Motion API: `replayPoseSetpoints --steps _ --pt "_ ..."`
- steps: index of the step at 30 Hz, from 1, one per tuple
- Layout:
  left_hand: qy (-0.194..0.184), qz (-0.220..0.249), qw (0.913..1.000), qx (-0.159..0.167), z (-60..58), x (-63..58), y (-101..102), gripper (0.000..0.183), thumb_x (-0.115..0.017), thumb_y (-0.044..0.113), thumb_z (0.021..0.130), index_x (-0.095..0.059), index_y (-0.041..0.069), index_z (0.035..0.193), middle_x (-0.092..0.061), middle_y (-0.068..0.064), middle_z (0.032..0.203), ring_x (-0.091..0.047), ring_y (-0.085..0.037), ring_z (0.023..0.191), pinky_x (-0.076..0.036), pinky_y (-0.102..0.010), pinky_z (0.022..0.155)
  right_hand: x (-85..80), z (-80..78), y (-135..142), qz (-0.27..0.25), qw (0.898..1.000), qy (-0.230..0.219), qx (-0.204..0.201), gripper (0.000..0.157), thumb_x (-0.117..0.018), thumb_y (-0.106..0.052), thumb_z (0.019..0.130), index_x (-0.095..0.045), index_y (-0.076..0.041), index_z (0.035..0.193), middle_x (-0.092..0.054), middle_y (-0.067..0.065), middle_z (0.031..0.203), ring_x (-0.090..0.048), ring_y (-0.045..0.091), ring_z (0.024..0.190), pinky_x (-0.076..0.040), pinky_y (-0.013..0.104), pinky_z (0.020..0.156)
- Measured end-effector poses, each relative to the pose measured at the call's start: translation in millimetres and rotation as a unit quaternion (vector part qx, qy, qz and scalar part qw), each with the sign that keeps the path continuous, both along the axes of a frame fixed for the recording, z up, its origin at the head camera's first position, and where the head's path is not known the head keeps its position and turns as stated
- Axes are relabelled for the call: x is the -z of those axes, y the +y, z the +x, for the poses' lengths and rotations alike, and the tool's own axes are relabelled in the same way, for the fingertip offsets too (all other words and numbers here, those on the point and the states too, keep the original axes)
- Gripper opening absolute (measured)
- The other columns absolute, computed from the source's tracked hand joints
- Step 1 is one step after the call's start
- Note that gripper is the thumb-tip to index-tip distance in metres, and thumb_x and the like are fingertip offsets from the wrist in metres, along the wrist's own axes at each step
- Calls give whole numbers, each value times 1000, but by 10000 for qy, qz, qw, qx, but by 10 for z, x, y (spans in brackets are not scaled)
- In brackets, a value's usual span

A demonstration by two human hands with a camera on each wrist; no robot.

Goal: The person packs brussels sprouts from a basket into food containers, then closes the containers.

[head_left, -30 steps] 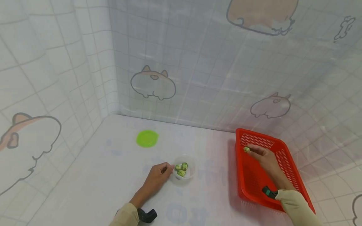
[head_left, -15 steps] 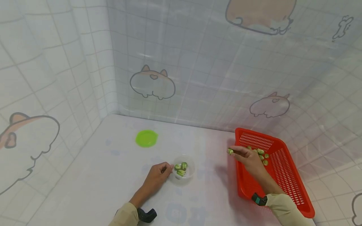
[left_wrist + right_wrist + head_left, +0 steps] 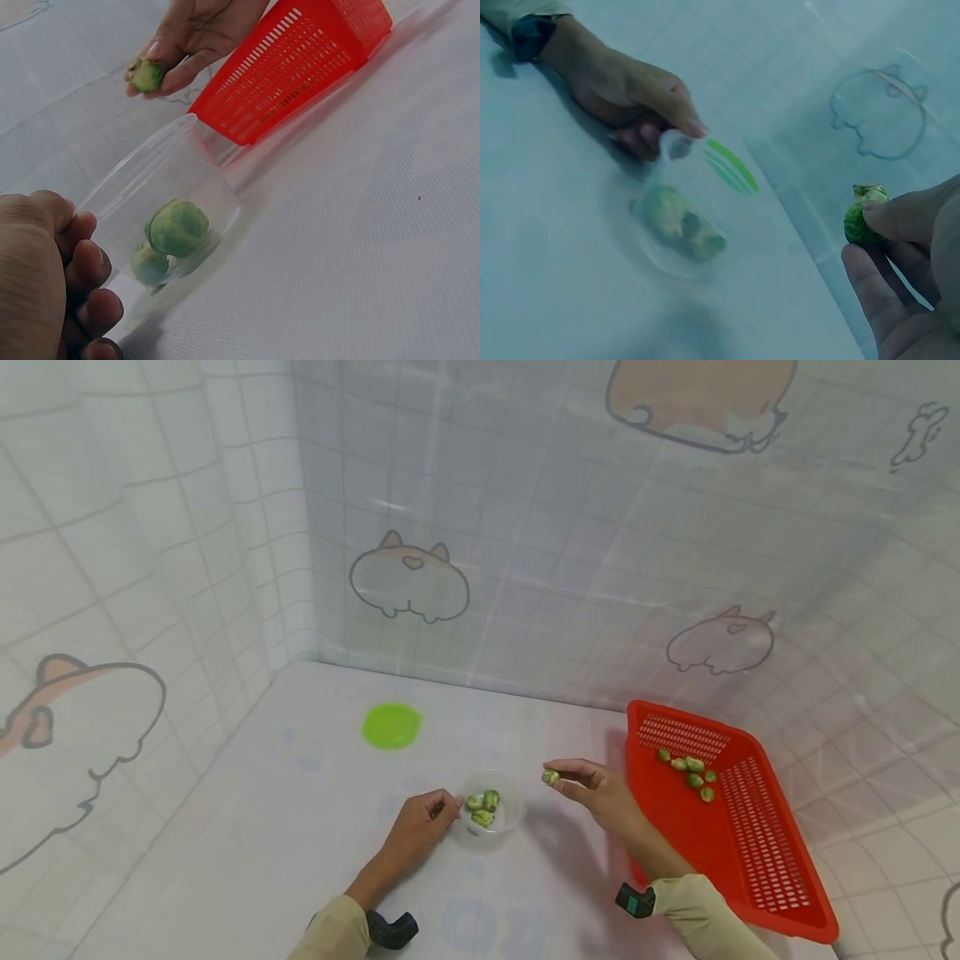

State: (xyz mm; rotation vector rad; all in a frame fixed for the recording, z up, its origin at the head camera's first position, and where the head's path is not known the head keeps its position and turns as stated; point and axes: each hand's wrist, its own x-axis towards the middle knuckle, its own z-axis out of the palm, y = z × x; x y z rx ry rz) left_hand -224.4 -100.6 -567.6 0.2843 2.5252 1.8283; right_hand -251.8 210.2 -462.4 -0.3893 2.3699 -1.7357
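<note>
A clear plastic bowl [image 3: 508, 814] stands on the white table with a few Brussels sprouts [image 3: 482, 818] inside. My left hand [image 3: 420, 828] pinches its left rim between thumb and fingers, as the right wrist view also shows. My right hand [image 3: 606, 797] is to the right of the bowl, above the table. Between thumb and fingertips it holds a single Brussels sprout [image 3: 865, 216], green with a paler cut end. In the left wrist view, that held sprout [image 3: 146, 76] appears beyond the bowl's far rim.
To the right stands a red plastic basket [image 3: 693, 852] with slotted walls; several Brussels sprouts [image 3: 695, 780] lie toward its back. A bright green lid [image 3: 392, 727] lies flat behind the bowl. A patterned curtain [image 3: 525, 568] borders the table's back.
My right hand has moved left from over the red basket toward the bowl, carrying the Brussels sprout. The sprouts in the basket have come into sight. My left hand stays at the bowl's rim.
</note>
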Motion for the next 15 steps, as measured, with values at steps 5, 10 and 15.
replayPoseSetpoints --steps 5,10,15 --pt "33 13 10000 -25 -1 -17 -17 35 -60 48 99 -69 19 82 -55 5 69 -53 -14 69 -44 -26 61 39 1 -223 187 9998 -4 -61 32 -74 -20 93 -71 -9 123 -73 7 117 -67 21 112 -53 27 91" --pt "-19 37 10000 -39 -2 -30 -22 33 -61 45 100 -69 18 82 -55 6 70 -53 -14 70 -43 -26 61 86 17 -438 566 9982 -95 -152 25 -75 -22 92 -75 -23 117 -73 -4 116 -64 18 115 -52 33 95" --pt "6 -46 10000 -16 -10 -35 -9 31 -61 44 100 -69 19 83 -54 7 68 -52 -13 69 -43 -26 61 171 43 -638 804 9964 168 -233 25 -76 -14 91 -76 -23 115 -72 -6 117 -64 17 116 -52 34 95"
